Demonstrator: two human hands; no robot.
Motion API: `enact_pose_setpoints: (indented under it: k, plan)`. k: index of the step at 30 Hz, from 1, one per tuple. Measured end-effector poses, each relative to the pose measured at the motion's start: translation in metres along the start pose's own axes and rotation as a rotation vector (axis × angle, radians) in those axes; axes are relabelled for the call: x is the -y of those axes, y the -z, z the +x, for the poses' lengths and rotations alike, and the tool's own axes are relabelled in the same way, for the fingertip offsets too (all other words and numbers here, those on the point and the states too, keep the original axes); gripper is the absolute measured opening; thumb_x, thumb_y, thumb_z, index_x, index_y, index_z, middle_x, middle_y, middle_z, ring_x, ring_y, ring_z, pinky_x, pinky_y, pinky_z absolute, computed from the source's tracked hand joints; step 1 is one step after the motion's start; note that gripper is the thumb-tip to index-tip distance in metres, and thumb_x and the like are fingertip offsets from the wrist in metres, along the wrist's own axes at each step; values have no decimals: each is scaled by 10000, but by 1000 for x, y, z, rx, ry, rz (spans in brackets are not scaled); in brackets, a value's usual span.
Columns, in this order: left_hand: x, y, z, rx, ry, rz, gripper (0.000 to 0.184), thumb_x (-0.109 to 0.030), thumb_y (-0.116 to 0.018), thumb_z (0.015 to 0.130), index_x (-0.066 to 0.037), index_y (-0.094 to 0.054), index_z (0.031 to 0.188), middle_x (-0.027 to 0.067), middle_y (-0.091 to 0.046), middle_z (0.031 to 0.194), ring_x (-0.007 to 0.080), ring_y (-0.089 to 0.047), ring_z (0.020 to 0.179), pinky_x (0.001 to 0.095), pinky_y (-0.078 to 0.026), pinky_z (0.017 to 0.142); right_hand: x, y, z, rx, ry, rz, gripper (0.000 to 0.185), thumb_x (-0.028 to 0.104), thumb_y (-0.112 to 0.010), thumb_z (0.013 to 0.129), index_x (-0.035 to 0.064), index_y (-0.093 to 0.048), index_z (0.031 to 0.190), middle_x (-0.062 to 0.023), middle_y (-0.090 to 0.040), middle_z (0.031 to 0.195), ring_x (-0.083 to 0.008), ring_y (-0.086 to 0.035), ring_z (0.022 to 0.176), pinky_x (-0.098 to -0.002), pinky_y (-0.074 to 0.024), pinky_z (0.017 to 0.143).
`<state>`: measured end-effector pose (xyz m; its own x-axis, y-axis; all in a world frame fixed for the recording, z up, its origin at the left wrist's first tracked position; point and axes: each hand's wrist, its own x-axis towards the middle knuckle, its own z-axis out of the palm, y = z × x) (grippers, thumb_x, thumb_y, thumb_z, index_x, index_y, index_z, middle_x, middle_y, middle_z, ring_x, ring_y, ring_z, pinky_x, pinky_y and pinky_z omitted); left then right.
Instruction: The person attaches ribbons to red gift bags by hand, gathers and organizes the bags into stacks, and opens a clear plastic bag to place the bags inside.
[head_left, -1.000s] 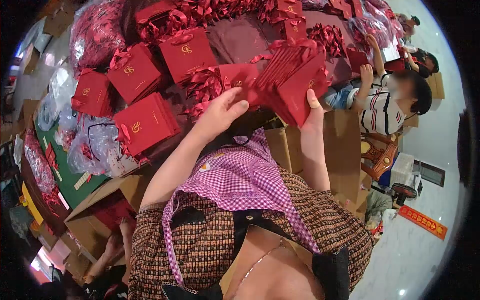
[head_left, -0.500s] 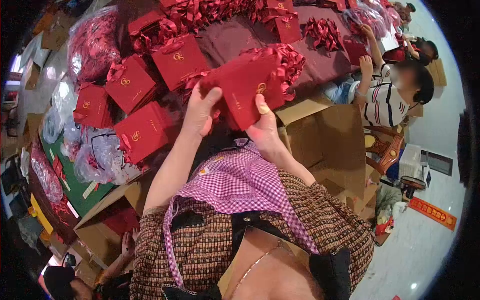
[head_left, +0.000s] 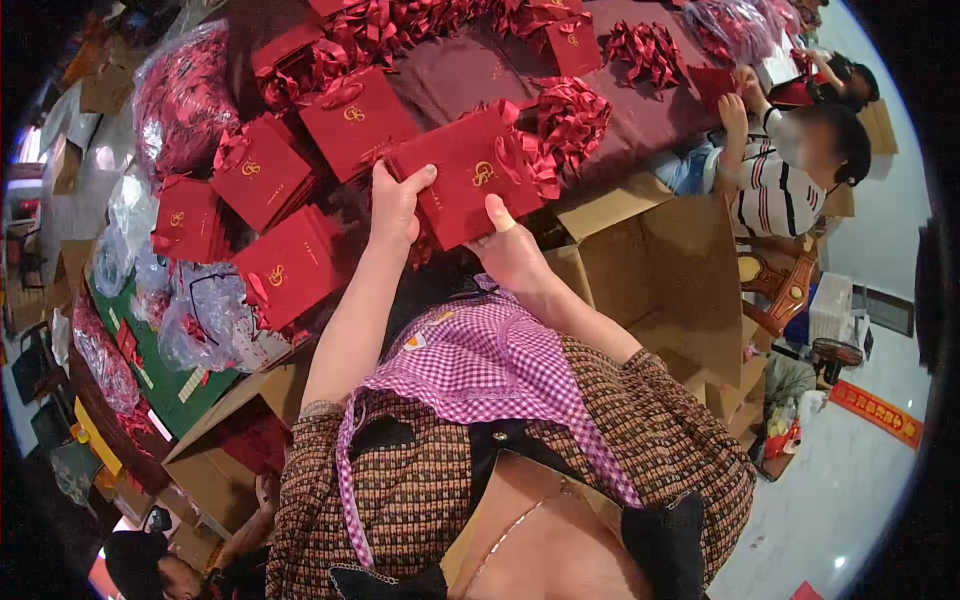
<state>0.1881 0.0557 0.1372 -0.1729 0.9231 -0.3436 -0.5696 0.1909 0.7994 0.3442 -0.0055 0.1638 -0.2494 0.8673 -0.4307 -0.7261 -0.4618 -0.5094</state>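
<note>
Between my two hands is a stack of red gift bags with gold lettering and ribbon loops fanning out on the right. My left hand grips the stack's left edge, thumb on top of the front bag. At the lower right edge, my right hand closes on the same stack, a pale yellow wrap on its thumb; its other fingers are hidden underneath. More bag stacks lie beyond my left hand: a near stack, a middle stack and a far stack.
An open cardboard box stands by my right arm, another box at my left. A clear plastic sack of red material sits at the far left. Ribbon-handled bags line the back of the cloth-covered table. A co-worker in stripes handles red items at right.
The stack in my hands has tilted flatter, its front bag now facing up squarely. My right hand has moved slightly left and its thumb lies lower on the bag.
</note>
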Motion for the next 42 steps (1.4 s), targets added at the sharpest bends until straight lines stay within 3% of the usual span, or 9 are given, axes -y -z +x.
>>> enact_pose_setpoints:
  k: [4,7,10,14,18,24,32,38,42]
  plan:
    - [0,3,1,16,-46,-1,575,61,-692,696,22,-408,1194,128,-563,1114,232,-571,997,361,-464,904,15,10,-22,-144,-254,-300,501,310,-499,945,-30,-396,1298,-173,-480,1302,-288,-485,1192,-395,-411,988]
    - [-5,4,-3,38,-85,11,609,65,-685,701,28,-382,1228,127,-550,1134,227,-560,1018,359,-458,914,35,10,-41,-66,-338,-265,444,231,-638,871,-51,-463,1166,-169,-606,1097,-238,-621,960,-352,-512,794]
    - [-28,-10,-27,27,-162,38,643,65,-669,724,26,-338,1274,119,-525,1165,211,-537,1051,338,-427,948,77,-22,-60,135,-348,-695,323,107,-621,852,-39,-536,1128,-143,-659,918,-204,-645,832,-320,-518,751]
    - [-45,-9,-48,148,-339,315,615,29,-673,752,15,-343,1271,112,-504,1190,205,-527,1071,333,-410,964,140,-46,-66,336,174,-838,255,104,-620,816,-7,-622,1045,-100,-659,888,-174,-630,847,-291,-493,783]
    - [-66,-13,-77,218,-345,275,661,57,-681,731,-2,-330,1288,103,-494,1212,200,-515,1104,339,-410,975,178,-82,-47,516,819,-1568,352,48,-679,773,43,-613,1119,-92,-639,953,-219,-605,907,-329,-466,813]
    - [-78,3,-105,296,-340,261,665,49,-694,746,-18,-327,1296,99,-517,1184,192,-532,1083,336,-421,962,162,-93,-26,893,828,-1756,269,58,-664,776,70,-650,1045,-55,-631,910,-248,-563,879,-350,-431,809]
    - [-77,24,-114,212,-313,255,665,48,-701,744,-19,-332,1294,96,-519,1188,197,-532,1085,337,-426,957,163,-82,-23,546,785,-1680,67,38,-635,790,21,-630,854,-68,-613,790,-247,-577,811,-339,-457,764]
    - [-70,42,-99,26,-203,50,664,142,-632,699,-10,-365,1288,125,-515,1222,235,-520,1113,379,-414,985,189,-25,-18,367,259,-1579,79,27,-600,842,-8,-616,910,-85,-644,875,-188,-607,872,-293,-465,808]
    - [-63,42,-89,18,-161,65,636,102,-641,722,-4,-363,1284,127,-513,1222,240,-518,1115,377,-415,981,174,-35,-9,360,532,-1686,251,57,-645,801,45,-619,1051,-142,-601,1092,-276,-561,1044,-358,-438,889]
